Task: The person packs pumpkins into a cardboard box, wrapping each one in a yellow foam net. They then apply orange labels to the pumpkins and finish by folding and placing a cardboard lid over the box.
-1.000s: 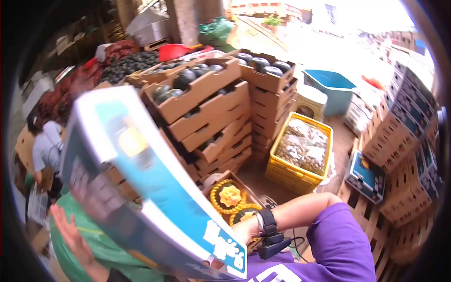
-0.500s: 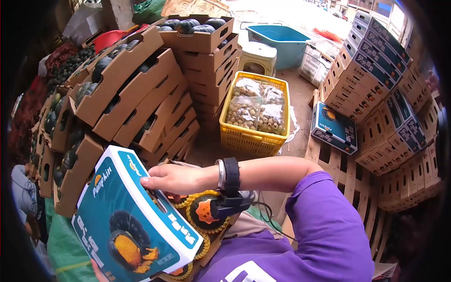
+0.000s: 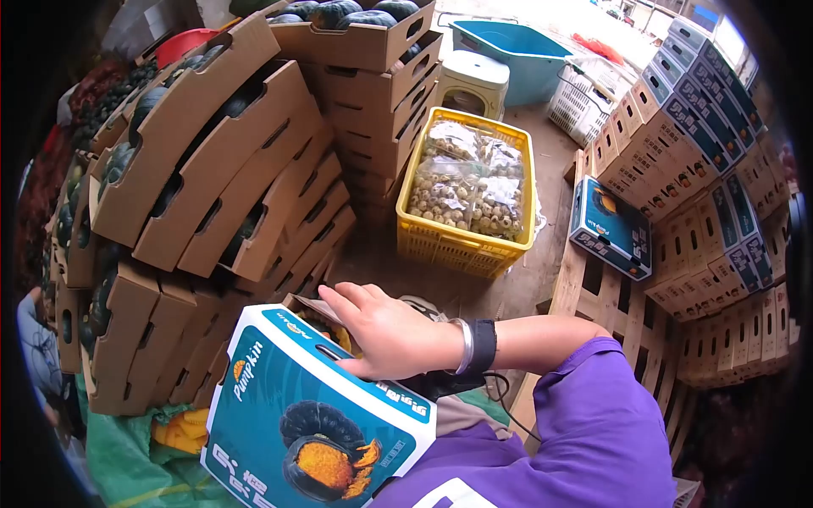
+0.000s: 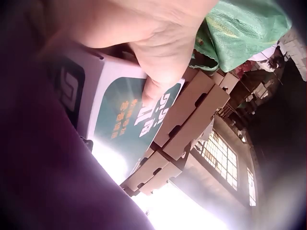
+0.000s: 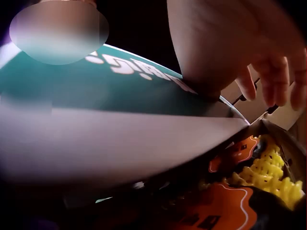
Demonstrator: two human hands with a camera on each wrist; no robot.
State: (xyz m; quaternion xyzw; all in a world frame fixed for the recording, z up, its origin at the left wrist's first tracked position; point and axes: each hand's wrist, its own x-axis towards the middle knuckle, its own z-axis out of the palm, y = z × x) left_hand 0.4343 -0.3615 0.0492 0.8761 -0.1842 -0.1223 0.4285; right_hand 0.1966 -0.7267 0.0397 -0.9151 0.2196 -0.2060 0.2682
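A teal box lid [image 3: 313,411], printed "Pumpkin" with a pumpkin picture, lies tilted over an open brown carton [image 3: 306,306] close in front of me. My right hand [image 3: 381,332] rests on the lid's far edge with its fingers spread and straight. In the right wrist view, pumpkins in yellow foam nets with orange labels [image 5: 240,191] show under the lid [image 5: 120,91]. My left hand [image 4: 153,72] is hidden in the head view. The left wrist view shows it holding the lid's [image 4: 129,120] near edge, thumb pressed on the printed top.
Leaning stacks of brown trays with dark green pumpkins [image 3: 220,169] fill the left. A yellow crate of bagged goods [image 3: 470,190] stands ahead, with a blue tub [image 3: 525,51] behind it. Printed boxes [image 3: 703,169] are stacked on wooden pallets [image 3: 593,296] at right. Green sheeting [image 3: 135,466] lies lower left.
The lid came down from being held up in front of me and now lies over the open carton. My right hand slid from its edge onto its top.
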